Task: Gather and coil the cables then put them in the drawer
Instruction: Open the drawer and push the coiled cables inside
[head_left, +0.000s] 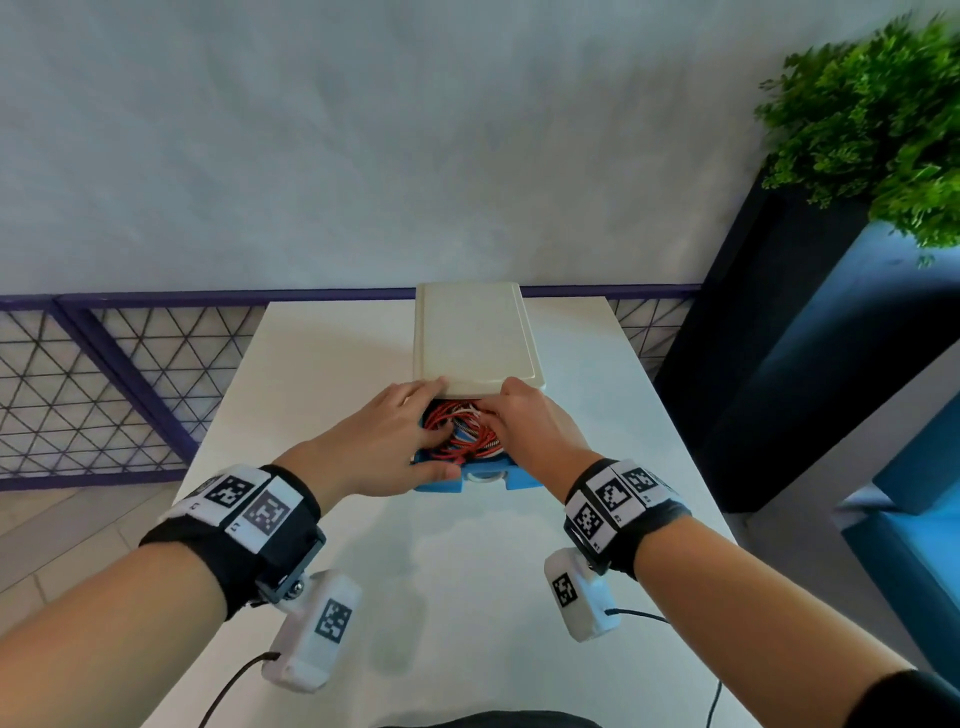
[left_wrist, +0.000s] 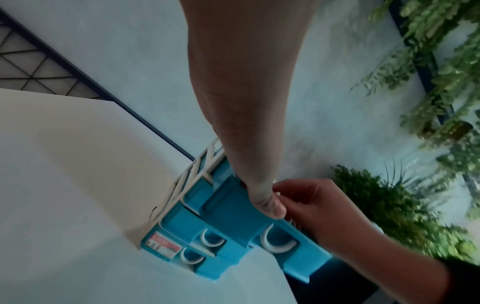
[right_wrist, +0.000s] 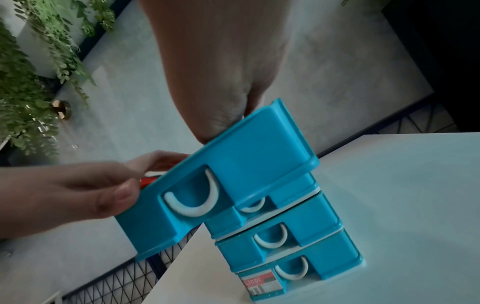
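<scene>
A small drawer unit with a cream top (head_left: 475, 338) stands on the white table (head_left: 467, 597). Its top blue drawer (head_left: 488, 480) is pulled out toward me. A tangle of red and white cables (head_left: 462, 436) lies inside it. My left hand (head_left: 426, 431) reaches in from the left, fingers curled over the cables and thumb on the drawer's front corner (left_wrist: 272, 207). My right hand (head_left: 493, 421) reaches in from the right, with curled fingers on the cables. In the right wrist view the drawer front (right_wrist: 246, 164) hides the right fingertips, and a red bit of cable (right_wrist: 148, 181) shows by the left hand (right_wrist: 103, 191).
Three lower blue drawers (right_wrist: 298, 226) of the unit are pushed in. A purple mesh railing (head_left: 78, 389) runs behind the table. A green plant (head_left: 883, 119) in a tall dark planter (head_left: 779, 338) and a blue seat (head_left: 909, 545) stand at the right.
</scene>
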